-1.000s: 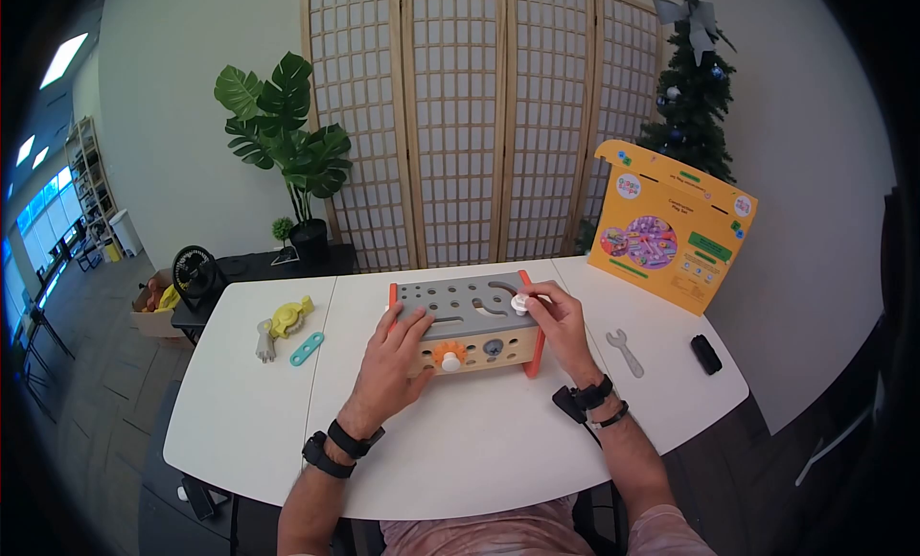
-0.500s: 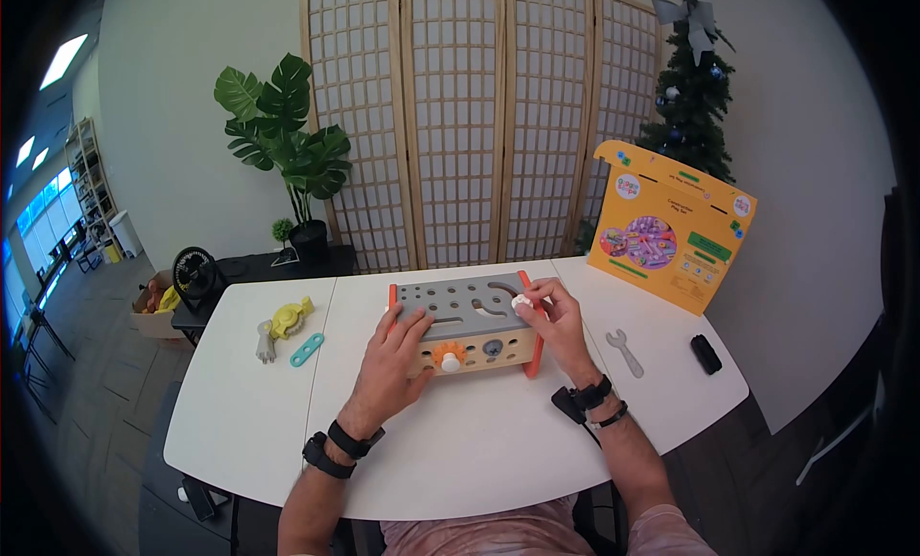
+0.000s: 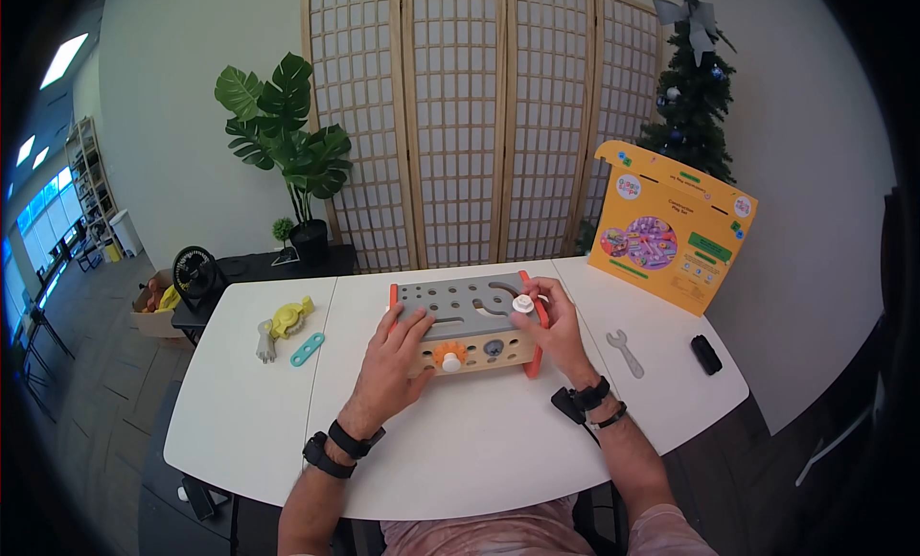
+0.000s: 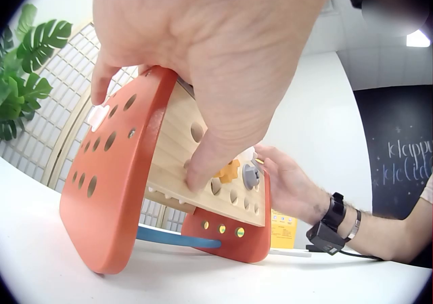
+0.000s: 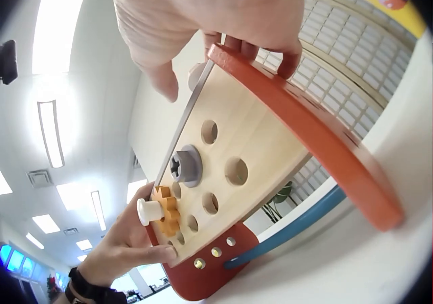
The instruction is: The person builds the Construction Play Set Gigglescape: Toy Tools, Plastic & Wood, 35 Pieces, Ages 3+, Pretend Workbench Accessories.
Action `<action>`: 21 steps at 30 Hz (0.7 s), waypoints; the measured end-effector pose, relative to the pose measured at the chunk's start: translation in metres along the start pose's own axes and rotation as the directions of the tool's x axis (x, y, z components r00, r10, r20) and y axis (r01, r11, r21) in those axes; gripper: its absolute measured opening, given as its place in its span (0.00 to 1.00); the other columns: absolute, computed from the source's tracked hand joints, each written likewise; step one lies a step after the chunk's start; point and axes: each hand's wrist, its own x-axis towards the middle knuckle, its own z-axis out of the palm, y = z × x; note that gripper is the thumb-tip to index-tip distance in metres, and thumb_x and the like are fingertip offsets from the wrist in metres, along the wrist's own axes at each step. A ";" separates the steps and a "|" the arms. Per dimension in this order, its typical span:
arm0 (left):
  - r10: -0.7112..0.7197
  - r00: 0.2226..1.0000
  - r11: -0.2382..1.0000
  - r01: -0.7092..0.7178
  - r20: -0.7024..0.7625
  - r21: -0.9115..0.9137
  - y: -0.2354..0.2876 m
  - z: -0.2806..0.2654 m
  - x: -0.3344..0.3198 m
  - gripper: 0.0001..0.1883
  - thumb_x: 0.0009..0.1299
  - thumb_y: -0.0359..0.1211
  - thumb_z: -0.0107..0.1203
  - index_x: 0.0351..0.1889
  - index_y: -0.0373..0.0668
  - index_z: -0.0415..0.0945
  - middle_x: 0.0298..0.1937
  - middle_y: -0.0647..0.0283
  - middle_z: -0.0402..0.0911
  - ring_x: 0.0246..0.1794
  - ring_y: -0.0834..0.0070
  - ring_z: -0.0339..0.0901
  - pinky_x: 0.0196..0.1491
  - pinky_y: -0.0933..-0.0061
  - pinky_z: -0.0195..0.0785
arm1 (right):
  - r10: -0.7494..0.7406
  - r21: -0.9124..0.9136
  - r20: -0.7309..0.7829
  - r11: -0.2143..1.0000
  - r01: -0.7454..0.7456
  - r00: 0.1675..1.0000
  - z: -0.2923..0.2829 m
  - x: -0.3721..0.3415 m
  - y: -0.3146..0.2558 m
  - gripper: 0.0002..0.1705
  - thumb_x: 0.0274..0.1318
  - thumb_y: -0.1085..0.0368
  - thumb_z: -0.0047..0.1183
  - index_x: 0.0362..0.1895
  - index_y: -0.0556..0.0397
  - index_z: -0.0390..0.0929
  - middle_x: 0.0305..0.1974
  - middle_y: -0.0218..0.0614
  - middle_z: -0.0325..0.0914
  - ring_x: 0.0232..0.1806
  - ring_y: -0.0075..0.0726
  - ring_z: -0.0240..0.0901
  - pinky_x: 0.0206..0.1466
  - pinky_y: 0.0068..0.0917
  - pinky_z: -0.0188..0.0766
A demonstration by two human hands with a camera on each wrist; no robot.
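A toy workbench (image 3: pixel 450 318) with a grey slotted top, wooden front and red end panels stands on the table before me. Fingers of my left hand (image 3: pixel 388 359) lie across its top left, while the thumb presses the wooden front, gripping that corner. At the top right corner sits a white toy screw (image 3: pixel 522 305). My right hand (image 3: pixel 561 331) is around it, thumb apart from the screw in the right wrist view, fingers reaching over the red end panel (image 5: pixel 304 128). An orange gear (image 5: pixel 164 210) with a white peg (image 5: pixel 147 211) and a grey bolt (image 5: pixel 186 166) are on the front.
On the left of the table lie yellow toy pieces (image 3: pixel 290 316), a pale grey piece (image 3: pixel 265 342) and a teal strip (image 3: pixel 307 349). A grey toy wrench (image 3: pixel 625 353) and a black object (image 3: pixel 706 355) lie right. An orange box (image 3: pixel 671 230) stands behind them.
My right thumb and fingers were pinching and turning the white screw; now they have spread from it, leaving its head in full view. My left hand and the workbench have stayed put.
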 end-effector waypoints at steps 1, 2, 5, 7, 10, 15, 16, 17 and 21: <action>-0.002 1.000 1.000 0.002 0.001 0.002 0.000 0.000 0.000 0.46 0.61 0.30 0.78 0.80 0.43 0.68 0.81 0.53 0.69 0.87 0.43 0.54 0.86 0.47 0.57 | -0.039 -0.033 -0.007 0.999 0.039 0.999 0.001 -0.001 0.000 0.21 0.67 0.73 0.66 0.62 0.57 0.78 0.60 0.34 0.75 0.63 0.29 0.75 0.69 0.30 0.73; -0.002 1.000 1.000 0.002 0.000 0.003 -0.001 0.000 0.000 0.46 0.61 0.30 0.78 0.80 0.43 0.68 0.81 0.53 0.69 0.87 0.43 0.54 0.86 0.47 0.57 | -0.040 -0.033 -0.007 0.999 0.039 0.999 0.000 0.000 0.002 0.21 0.67 0.73 0.66 0.62 0.57 0.78 0.60 0.34 0.75 0.63 0.29 0.75 0.69 0.30 0.73; -0.001 1.000 1.000 0.001 0.001 0.003 0.000 -0.001 0.000 0.47 0.61 0.31 0.78 0.80 0.43 0.68 0.81 0.53 0.69 0.87 0.43 0.54 0.86 0.47 0.57 | -0.048 -0.081 0.007 0.996 0.048 0.999 -0.006 0.002 0.006 0.25 0.67 0.74 0.65 0.66 0.57 0.77 0.63 0.35 0.72 0.67 0.29 0.72 0.71 0.30 0.72; -0.002 1.000 1.000 0.002 0.003 -0.002 0.000 -0.001 0.000 0.47 0.62 0.31 0.78 0.80 0.43 0.68 0.81 0.52 0.69 0.87 0.43 0.54 0.86 0.46 0.56 | -0.105 -0.223 0.060 0.968 0.116 0.993 -0.008 0.001 0.006 0.22 0.69 0.74 0.61 0.66 0.57 0.77 0.62 0.36 0.73 0.67 0.31 0.73 0.73 0.30 0.70; -0.003 1.000 1.000 0.003 0.004 -0.001 -0.001 -0.001 0.000 0.46 0.62 0.31 0.78 0.80 0.43 0.68 0.81 0.52 0.69 0.87 0.43 0.54 0.86 0.47 0.56 | -0.084 -0.095 0.018 0.992 0.085 0.996 -0.001 -0.001 0.006 0.19 0.70 0.73 0.57 0.63 0.58 0.78 0.62 0.36 0.74 0.67 0.32 0.74 0.74 0.30 0.70; -0.003 1.000 1.000 0.003 0.007 0.010 -0.001 -0.001 0.000 0.46 0.62 0.31 0.78 0.80 0.43 0.68 0.81 0.52 0.69 0.87 0.43 0.54 0.87 0.47 0.56 | -0.055 -0.105 0.006 0.993 0.055 0.998 -0.005 0.001 0.004 0.17 0.70 0.74 0.59 0.60 0.57 0.77 0.61 0.35 0.75 0.66 0.31 0.75 0.73 0.31 0.71; -0.003 1.000 1.000 0.003 0.007 0.010 0.000 -0.001 0.000 0.46 0.62 0.31 0.78 0.80 0.43 0.68 0.81 0.52 0.69 0.87 0.43 0.54 0.87 0.47 0.56 | -0.113 -0.193 0.055 0.974 0.122 0.992 -0.008 0.001 0.004 0.17 0.71 0.74 0.60 0.61 0.56 0.76 0.61 0.35 0.75 0.65 0.30 0.75 0.73 0.31 0.71; -0.003 1.000 1.000 0.003 0.007 0.010 0.000 -0.001 0.000 0.46 0.62 0.31 0.78 0.80 0.43 0.68 0.81 0.52 0.69 0.87 0.43 0.54 0.87 0.47 0.56 | -0.113 -0.193 0.054 0.974 0.122 0.992 -0.007 0.001 0.005 0.17 0.71 0.74 0.60 0.61 0.56 0.76 0.61 0.35 0.75 0.65 0.30 0.75 0.73 0.31 0.71; -0.002 1.000 1.000 0.002 0.007 0.005 0.001 -0.002 0.000 0.46 0.62 0.31 0.78 0.80 0.43 0.68 0.81 0.52 0.69 0.87 0.43 0.54 0.86 0.47 0.56 | -0.049 -0.043 0.019 0.998 0.049 0.999 -0.001 -0.002 0.003 0.15 0.72 0.74 0.58 0.60 0.57 0.76 0.62 0.35 0.76 0.66 0.30 0.75 0.74 0.32 0.70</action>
